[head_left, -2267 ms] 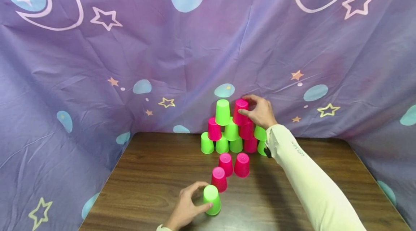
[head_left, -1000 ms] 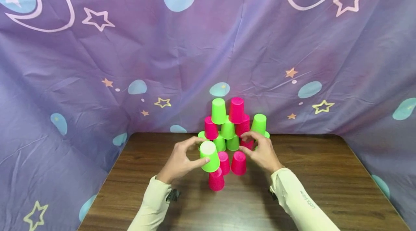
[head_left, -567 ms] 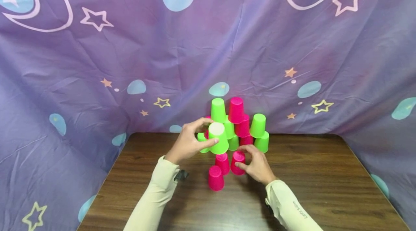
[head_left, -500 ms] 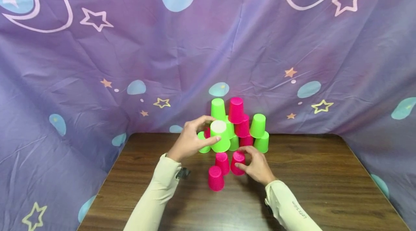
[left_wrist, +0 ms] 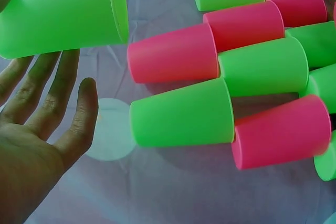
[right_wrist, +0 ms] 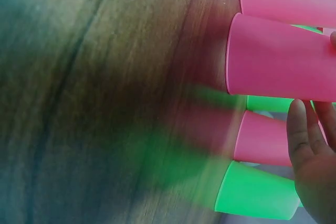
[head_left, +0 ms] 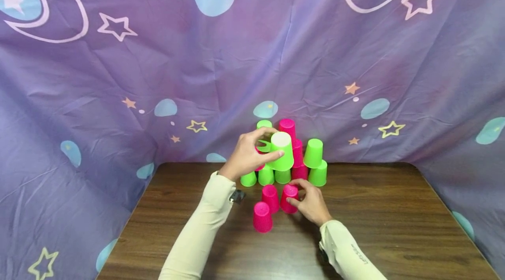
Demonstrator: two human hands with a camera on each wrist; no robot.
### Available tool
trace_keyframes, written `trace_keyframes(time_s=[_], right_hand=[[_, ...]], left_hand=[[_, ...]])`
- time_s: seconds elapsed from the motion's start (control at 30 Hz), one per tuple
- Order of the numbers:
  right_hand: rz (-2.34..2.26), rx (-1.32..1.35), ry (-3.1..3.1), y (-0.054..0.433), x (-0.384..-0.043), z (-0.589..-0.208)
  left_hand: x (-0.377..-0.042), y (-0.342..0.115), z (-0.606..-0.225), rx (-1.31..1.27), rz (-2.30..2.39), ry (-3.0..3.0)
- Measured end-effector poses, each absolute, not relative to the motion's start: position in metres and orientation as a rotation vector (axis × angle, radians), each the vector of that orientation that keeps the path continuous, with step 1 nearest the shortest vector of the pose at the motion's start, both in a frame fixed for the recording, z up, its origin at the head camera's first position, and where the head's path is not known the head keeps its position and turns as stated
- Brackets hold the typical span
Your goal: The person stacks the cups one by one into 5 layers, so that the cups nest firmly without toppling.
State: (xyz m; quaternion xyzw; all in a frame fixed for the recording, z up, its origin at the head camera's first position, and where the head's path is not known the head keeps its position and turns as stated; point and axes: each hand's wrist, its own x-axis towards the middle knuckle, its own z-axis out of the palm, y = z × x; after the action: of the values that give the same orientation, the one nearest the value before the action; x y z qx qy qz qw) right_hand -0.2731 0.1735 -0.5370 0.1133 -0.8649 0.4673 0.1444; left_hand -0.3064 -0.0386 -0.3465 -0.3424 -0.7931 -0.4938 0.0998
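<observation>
My left hand (head_left: 246, 155) holds a bright green plastic cup (head_left: 282, 159) upside down in the air, thumb on its near side, overlapping the stacked cups in the head view. In the left wrist view, the fingers (left_wrist: 55, 100) lie along this green cup (left_wrist: 68, 14). My right hand (head_left: 314, 205) grips an upside-down pink cup (head_left: 287, 193) standing on the table before the stack. Thumb and fingers are on either side of it. Another pink cup (head_left: 270, 199) is just left of that one, and a third pink cup (head_left: 262, 217) stands nearer me.
Behind, a stepped stack of upside-down green and pink cups rises near the curtain. On its top level are a green cup (head_left: 264, 125) and a pink cup (head_left: 287, 126); a green cup (head_left: 313, 153) sits lower right. The wooden table (head_left: 189, 210) meets a purple curtain (head_left: 221, 69).
My left hand has lifted the green cup off the table and carried it up and right, before the stack. My right hand has left the top pink cup and come down to a front one.
</observation>
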Motion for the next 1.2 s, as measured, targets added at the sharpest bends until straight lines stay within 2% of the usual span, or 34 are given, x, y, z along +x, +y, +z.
trace_keyframes(time_s=[0.67,1.2], right_hand=[[1.325,0.327,-2.483,0.173,-0.267,-0.536],[1.258,0.363,-2.477,0.176,-0.26,-0.531]], left_hand=[[-0.348,0.014,-0.326,-1.077,-1.221,-2.481],[-0.362,0.034,-0.319,-1.046,-1.069,-2.536]])
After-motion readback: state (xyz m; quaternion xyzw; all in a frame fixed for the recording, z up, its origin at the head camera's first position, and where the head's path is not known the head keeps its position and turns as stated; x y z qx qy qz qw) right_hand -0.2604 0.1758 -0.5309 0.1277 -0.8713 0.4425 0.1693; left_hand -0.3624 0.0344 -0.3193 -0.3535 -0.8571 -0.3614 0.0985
